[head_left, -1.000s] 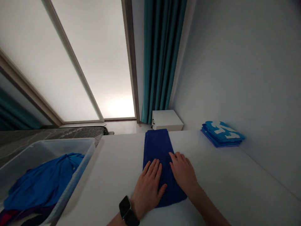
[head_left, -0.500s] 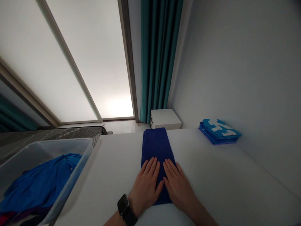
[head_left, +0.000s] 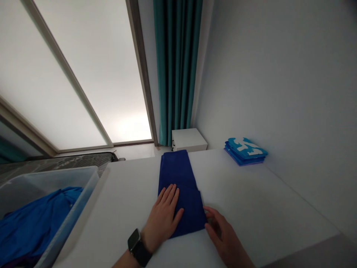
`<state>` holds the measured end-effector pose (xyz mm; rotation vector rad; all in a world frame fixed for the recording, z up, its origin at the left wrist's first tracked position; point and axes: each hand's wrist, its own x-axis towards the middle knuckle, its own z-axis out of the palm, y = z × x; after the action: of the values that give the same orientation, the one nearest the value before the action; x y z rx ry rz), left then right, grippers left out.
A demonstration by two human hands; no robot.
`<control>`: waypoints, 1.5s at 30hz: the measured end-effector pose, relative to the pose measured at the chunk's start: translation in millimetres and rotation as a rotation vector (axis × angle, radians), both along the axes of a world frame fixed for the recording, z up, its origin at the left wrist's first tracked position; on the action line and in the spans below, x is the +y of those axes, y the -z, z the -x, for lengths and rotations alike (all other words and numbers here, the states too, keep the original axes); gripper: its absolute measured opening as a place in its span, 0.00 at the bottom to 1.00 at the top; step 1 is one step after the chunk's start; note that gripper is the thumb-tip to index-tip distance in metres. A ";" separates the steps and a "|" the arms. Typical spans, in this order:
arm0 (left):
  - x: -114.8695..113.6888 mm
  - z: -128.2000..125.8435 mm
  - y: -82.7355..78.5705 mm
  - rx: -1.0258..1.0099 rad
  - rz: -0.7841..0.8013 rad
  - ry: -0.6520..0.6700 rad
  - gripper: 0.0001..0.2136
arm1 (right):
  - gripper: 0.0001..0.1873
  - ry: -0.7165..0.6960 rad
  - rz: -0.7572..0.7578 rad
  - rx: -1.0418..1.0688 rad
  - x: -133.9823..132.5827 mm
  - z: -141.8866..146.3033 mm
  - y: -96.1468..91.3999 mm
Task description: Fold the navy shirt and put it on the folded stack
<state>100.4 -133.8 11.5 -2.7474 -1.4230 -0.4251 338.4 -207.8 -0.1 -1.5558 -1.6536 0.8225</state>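
Note:
A dark blue garment [head_left: 178,169], folded into a long strip, lies flat on the white table [head_left: 125,197] and reaches its far edge. My left hand [head_left: 164,214], with a dark watch on the wrist, rests flat on the near left part of the cloth, fingers stretched out. At the near right edge of the garment is my right hand [head_left: 223,232], its fingers bent and the thumb held apart from them. Thumb and fingertips come up to the cloth's side edge; whether they touch it I cannot tell.
To the left stands a translucent plastic bin [head_left: 93,182] with blue clothes [head_left: 41,214] inside. A stack of folded blue cloths [head_left: 245,150], the top one with a white print, sits at the back right by the wall. Behind the table is a white cabinet [head_left: 189,138].
My right hand has come off the top of the garment to its right edge, with fingers now bent. My left hand stays flat on the cloth. The view has shifted to the right.

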 end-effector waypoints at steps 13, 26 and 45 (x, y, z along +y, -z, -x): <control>0.5 0.6 -0.2 -0.017 -0.003 0.004 0.26 | 0.29 -0.178 0.121 0.062 3.3 6.3 -7.5; -1.0 0.6 -1.4 -0.015 -0.041 -0.008 0.26 | 0.19 0.023 -0.194 -0.403 15.4 27.4 9.3; -20.7 -15.6 -11.6 0.039 -0.008 0.069 0.27 | 0.29 0.038 -0.152 -0.541 20.8 29.7 5.9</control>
<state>116.0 -154.5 23.1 -2.7885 -1.3189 -0.3759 308.7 -187.0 -5.9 -1.7926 -1.9962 0.2493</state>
